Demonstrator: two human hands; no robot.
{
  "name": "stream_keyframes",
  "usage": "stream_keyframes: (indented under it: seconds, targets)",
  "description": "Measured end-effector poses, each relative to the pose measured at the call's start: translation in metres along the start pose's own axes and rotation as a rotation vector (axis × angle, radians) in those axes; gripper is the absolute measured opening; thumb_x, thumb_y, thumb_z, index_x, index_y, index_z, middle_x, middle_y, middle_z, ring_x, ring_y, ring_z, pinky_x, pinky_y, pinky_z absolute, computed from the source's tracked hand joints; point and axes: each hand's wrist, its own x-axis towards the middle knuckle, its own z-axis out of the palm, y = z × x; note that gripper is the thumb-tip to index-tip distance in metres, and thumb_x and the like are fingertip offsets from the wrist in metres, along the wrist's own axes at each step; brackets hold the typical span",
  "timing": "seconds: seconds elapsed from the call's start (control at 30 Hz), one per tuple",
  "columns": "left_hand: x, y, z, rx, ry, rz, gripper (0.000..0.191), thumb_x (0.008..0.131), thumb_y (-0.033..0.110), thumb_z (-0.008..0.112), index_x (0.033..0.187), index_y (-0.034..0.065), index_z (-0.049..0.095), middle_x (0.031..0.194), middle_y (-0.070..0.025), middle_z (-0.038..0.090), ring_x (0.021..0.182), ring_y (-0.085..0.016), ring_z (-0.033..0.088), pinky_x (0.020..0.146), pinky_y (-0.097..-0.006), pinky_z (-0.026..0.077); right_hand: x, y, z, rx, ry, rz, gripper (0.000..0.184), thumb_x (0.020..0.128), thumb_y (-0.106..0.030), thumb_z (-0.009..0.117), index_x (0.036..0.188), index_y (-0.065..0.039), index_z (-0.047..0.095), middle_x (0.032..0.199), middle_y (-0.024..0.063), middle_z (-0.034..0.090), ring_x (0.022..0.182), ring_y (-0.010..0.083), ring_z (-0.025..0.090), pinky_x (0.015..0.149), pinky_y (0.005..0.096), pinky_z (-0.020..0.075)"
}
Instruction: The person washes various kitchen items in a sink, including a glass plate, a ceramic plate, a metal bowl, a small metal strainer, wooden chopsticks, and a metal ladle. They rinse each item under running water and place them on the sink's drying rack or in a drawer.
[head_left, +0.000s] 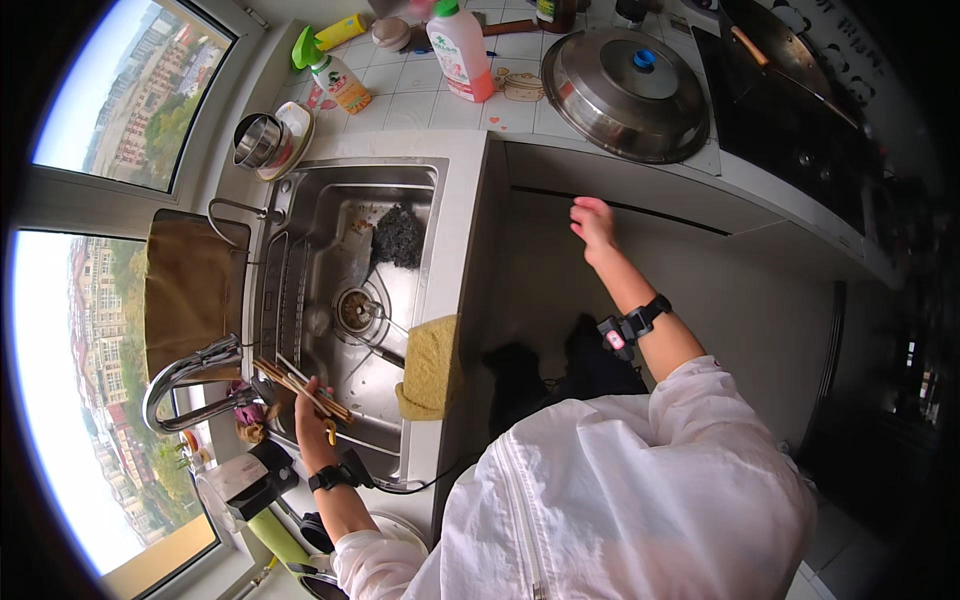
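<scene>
A bundle of chopsticks is gripped in my left hand over the near left part of the steel sink. Most are brown wood and at least one is pale. A small yellow piece shows just beside that hand. My right hand hangs in front of the cabinet below the counter, loosely curled with nothing visible in it. Inside the sink lie a dark scouring mesh and a long-handled metal utensil, its head at the drain. Food scraps sit in the drain.
A yellow cloth drapes over the sink's front edge. The chrome faucet curves beside the window. Stacked metal bowls, a spray bottle, a pink-liquid bottle and a domed lid stand on the counter. A wok sits far right.
</scene>
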Motion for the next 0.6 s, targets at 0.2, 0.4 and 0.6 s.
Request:
stream_keyframes:
  seconds: [0.2, 0.4, 0.6]
  targets:
    - [-0.022, 0.026, 0.079, -0.324, -0.047, 0.043, 0.016, 0.085, 0.022, 0.063, 0.077, 0.0103, 0.056, 0.073, -0.004, 0.062, 0.069, -0.018, 0.061, 0.064, -0.0311, 0.051, 0.13, -0.041, -0.248, 0.536, 0.507, 0.192, 0.038, 0.085, 0.003, 0.053, 0.12, -0.01, 0.045, 0.108, 0.0112, 0.057, 0.092, 0.0221, 0.058, 0.082, 0.0378, 0.0526]
    - [-0.076, 0.033, 0.259, -0.242, -0.482, 0.052, 0.017, 0.088, 0.025, 0.06, 0.08, 0.0098, 0.055, 0.071, -0.0052, 0.06, 0.063, -0.018, 0.058, 0.056, -0.0287, 0.05, 0.209, -0.069, -0.335, 0.781, 0.356, 0.11, 0.03, 0.078, 0.012, 0.047, 0.105, -0.001, 0.053, 0.112, 0.0136, 0.058, 0.107, 0.0275, 0.054, 0.1, 0.0453, 0.041]
    - [-0.13, -0.004, 0.398, -0.151, -0.666, -0.096, 0.018, 0.086, 0.025, 0.062, 0.081, 0.0092, 0.056, 0.073, -0.0073, 0.063, 0.062, -0.017, 0.06, 0.052, -0.0275, 0.05, 0.217, -0.065, -0.346, 0.858, 0.229, 0.109, 0.031, 0.073, 0.015, 0.043, 0.098, 0.002, 0.056, 0.106, 0.0103, 0.059, 0.104, 0.0268, 0.055, 0.1, 0.045, 0.0418]
